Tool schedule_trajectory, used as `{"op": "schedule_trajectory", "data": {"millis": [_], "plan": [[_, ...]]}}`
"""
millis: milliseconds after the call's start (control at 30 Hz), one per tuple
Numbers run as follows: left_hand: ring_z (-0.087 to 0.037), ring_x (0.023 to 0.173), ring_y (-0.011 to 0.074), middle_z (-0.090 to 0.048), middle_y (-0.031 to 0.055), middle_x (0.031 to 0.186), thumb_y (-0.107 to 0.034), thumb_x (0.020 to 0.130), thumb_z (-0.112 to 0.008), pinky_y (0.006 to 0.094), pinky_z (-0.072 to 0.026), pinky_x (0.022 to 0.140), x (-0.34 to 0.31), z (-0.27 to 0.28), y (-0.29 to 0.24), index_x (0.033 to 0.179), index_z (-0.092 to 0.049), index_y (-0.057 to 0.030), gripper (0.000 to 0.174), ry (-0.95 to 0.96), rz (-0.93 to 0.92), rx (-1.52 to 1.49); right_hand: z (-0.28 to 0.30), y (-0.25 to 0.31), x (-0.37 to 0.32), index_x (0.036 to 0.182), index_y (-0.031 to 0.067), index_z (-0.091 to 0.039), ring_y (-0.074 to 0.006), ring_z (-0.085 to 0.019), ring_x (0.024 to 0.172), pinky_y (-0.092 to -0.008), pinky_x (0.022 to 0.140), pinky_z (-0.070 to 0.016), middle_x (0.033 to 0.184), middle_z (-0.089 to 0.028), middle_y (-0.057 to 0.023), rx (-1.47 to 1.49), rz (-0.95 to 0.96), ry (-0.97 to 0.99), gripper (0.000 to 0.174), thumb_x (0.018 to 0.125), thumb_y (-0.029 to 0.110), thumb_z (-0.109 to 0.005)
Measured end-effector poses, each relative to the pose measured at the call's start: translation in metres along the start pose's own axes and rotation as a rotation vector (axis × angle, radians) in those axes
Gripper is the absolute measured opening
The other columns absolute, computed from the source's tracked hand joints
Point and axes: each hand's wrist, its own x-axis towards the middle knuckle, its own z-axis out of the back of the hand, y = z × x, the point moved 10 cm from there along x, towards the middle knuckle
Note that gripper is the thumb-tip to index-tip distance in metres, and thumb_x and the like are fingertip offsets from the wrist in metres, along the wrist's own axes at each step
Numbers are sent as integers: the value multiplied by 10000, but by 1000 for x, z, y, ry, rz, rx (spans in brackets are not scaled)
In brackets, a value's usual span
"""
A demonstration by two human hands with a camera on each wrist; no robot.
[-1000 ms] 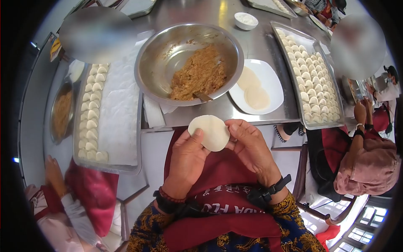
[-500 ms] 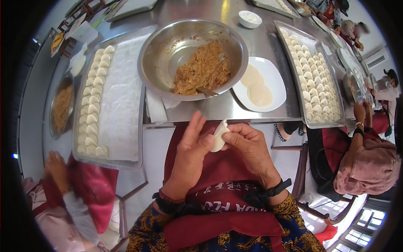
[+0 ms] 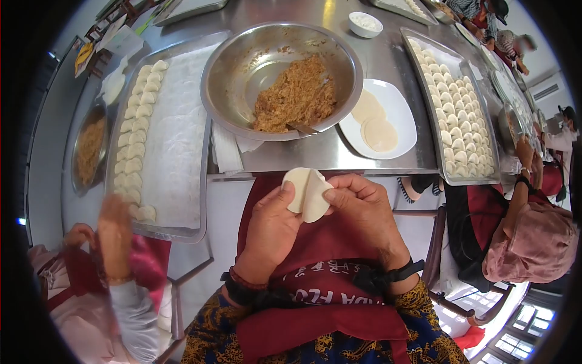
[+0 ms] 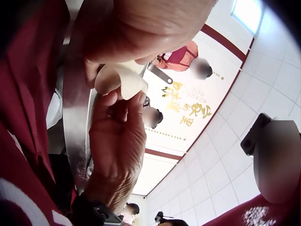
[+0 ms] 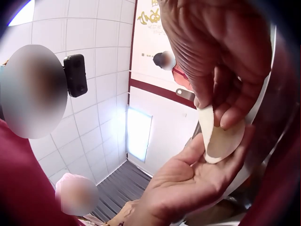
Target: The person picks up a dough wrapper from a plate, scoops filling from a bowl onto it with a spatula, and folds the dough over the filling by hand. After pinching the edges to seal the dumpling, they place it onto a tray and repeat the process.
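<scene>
A round dough wrapper, partly folded over on its right side, is between my two hands above the apron. My left hand holds its left side, thumb on the near face and fingers behind. With thumb and fingers, my right hand pinches the folded edge. The right wrist view shows the wrapper curved, with the left hand beneath it and the right hand above. Beyond the hands stands a steel bowl of brown filling, a utensil handle sticking out.
A white plate with two wrappers lies right of the bowl. A tray with dumplings is on the left, another tray on the right. At left, another person's blurred hand reaches near the left tray.
The wrapper was flat, then folded in my right hand while my left fingers stretched out. Now it is partly spread again with my left thumb on it. The neighbour's hand has risen toward the tray.
</scene>
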Motion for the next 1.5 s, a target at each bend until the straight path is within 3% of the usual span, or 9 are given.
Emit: {"op": "schedule_trajectory", "data": {"millis": [333,533,767,867,933,967,1133,1333,1500], "plan": [[-471,1312,343,-530,180,1363,-220,1011,-502,522,-346,1140,3,32,-6,1339,-442,10,405,-145,-53,-290,36,25,31,1024,-11,-691,-87,-637,789,-246,727,-509,868,-716,-55,-371,131,-221,160,924,109,-653],[-500,1281,375,-537,194,1355,-222,1007,-510,522,-412,1090,-1,28,-14,1336,-447,11,408,-121,-66,-331,30,55,34,990,67,-691,-300,-660,723,-366,642,-513,822,-689,-150,-1014,529,-435,123,878,118,-674],[-584,1194,353,-577,189,1307,-197,991,-540,455,-574,899,-6,13,-21,1311,-507,-50,354,108,-12,-422,19,79,21,1005,68,-680,-288,-646,706,-369,643,-515,783,-680,-126,-1180,640,-499,186,835,130,-723],[-579,1192,377,-590,191,1280,-184,985,-548,492,-543,951,-5,19,-24,1308,-506,-38,357,59,-28,-360,7,103,11,1026,70,-679,-271,-654,784,-357,693,-529,828,-694,-107,-1106,685,-522,271,781,140,-771],[-571,1198,389,-588,197,1276,-174,981,-550,511,-518,982,-5,15,-27,1300,-506,-21,356,24,-46,-364,-20,125,-1,1042,70,-683,-269,-647,910,-349,755,-533,902,-707,-96,-1056,1015,-447,330,740,141,-796],[-562,1204,402,-586,203,1271,-164,978,-552,530,-493,1012,-5,15,-30,1291,-505,-4,354,-13,-62,-366,-25,124,6,1056,64,-681,-299,-620,1040,-372,824,-522,967,-713,-94,-1005,972,-373,350,739,157,-795],[-536,1223,429,-577,226,1260,-140,967,-556,571,-426,1068,-4,12,-44,1258,-505,37,345,-48,-97,-303,-45,117,38,996,76,-707,-301,-615,1069,-412,858,-501,932,-708,-89,-987,909,-219,293,747,200,-796],[-534,1220,438,-588,227,1220,-101,955,-547,584,-407,1080,-3,22,-44,1254,-500,41,334,-78,-70,-344,-60,117,52,923,83,-728,-276,-642,984,-393,826,-511,907,-711,-84,-1155,910,-75,182,779,183,-776],[-534,1217,437,-584,232,1225,-86,954,-523,587,-402,1084,1,28,-42,1258,-487,47,333,-112,-59,-335,-12,142,62,892,85,-735,-174,-676,835,-294,766,-521,910,-731,-63,-751,745,-150,91,869,173,-725]]}}
